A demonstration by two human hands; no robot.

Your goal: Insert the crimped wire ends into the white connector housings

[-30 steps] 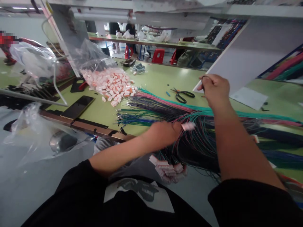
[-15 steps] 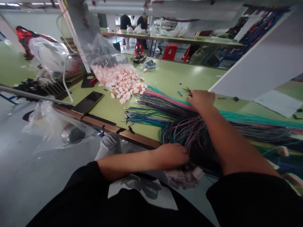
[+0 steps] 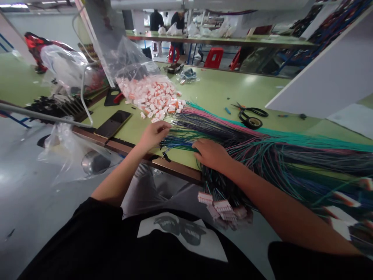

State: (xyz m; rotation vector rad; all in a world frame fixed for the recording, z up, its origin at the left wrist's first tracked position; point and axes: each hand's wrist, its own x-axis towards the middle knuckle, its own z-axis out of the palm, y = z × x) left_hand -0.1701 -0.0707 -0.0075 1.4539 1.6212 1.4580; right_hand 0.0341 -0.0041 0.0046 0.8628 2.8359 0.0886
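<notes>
My left hand (image 3: 155, 134) is at the stripped ends of the wires, its thumb and curled fingers close together; what sits between them is too small to make out. My right hand (image 3: 212, 153) lies over the blue and green wires (image 3: 182, 143), palm down, fingers forward and thumb apart. Long green, pink and dark wires (image 3: 215, 126) run across the table to the right. Wired white-and-orange connectors (image 3: 224, 208) hang over the table edge below my right hand. Loose connectors (image 3: 160, 95) spill from a clear bag just beyond my left hand.
Scissors (image 3: 242, 109) and a roll of black tape (image 3: 253, 122) lie beyond the wires. A phone (image 3: 113, 124) rests left of my left hand. A white panel (image 3: 323, 74) rises at the right. A metal rail (image 3: 43, 116) with a plastic bag (image 3: 67, 151) is at the left.
My left hand has moved from the hanging connectors up to the wire ends. My right hand has left the scissors and come back left onto the wires.
</notes>
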